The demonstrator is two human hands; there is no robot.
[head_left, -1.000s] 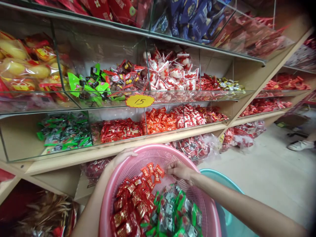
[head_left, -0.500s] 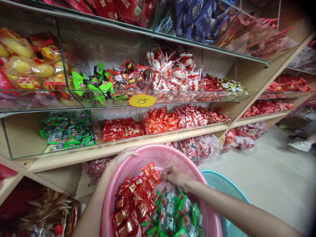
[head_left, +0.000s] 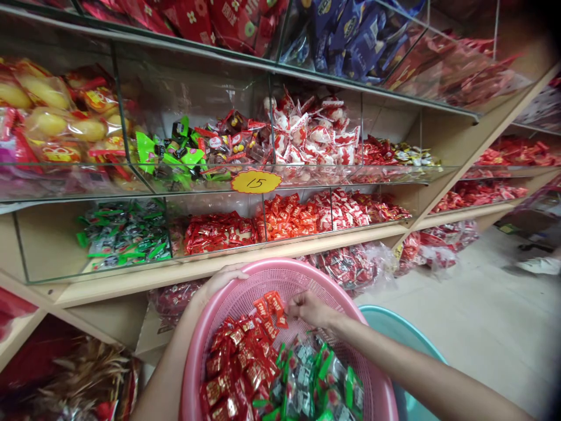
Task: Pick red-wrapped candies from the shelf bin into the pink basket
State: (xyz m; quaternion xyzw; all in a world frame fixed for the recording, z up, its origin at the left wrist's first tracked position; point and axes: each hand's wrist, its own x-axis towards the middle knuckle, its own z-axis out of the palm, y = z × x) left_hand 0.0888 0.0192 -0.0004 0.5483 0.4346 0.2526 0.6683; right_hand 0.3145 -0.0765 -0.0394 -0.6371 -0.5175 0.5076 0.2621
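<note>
My left hand (head_left: 221, 282) is closed on the far left rim of a pink plastic basket (head_left: 374, 365), which tilts toward the shelves. Inside the basket, my right hand (head_left: 309, 308) has its fingers curled beside a few orange-red wrapped candies (head_left: 272, 310). Its fingertips touch or nearly touch one of them; what they pinch, if anything, is hidden. Dark red and gold wrapped candies (head_left: 241, 371) fill the basket's left side. Green-ended clear packets of candy (head_left: 307, 374) lie at the lower right, under my right forearm.
Glass-fronted shelves of wrapped candies rise ahead, with a yellow price tag (head_left: 256, 182) reading 15. Orange candies (head_left: 289, 216) fill one lower compartment. A teal tub (head_left: 412, 327) stands right of the basket. Plastic bags of candy (head_left: 346, 266) lie under the shelf.
The orange-red candies by my right fingers have shifted slightly in the basket. My left hand keeps its place on the rim. The view has moved a little, so the shelves sit slightly lower.
</note>
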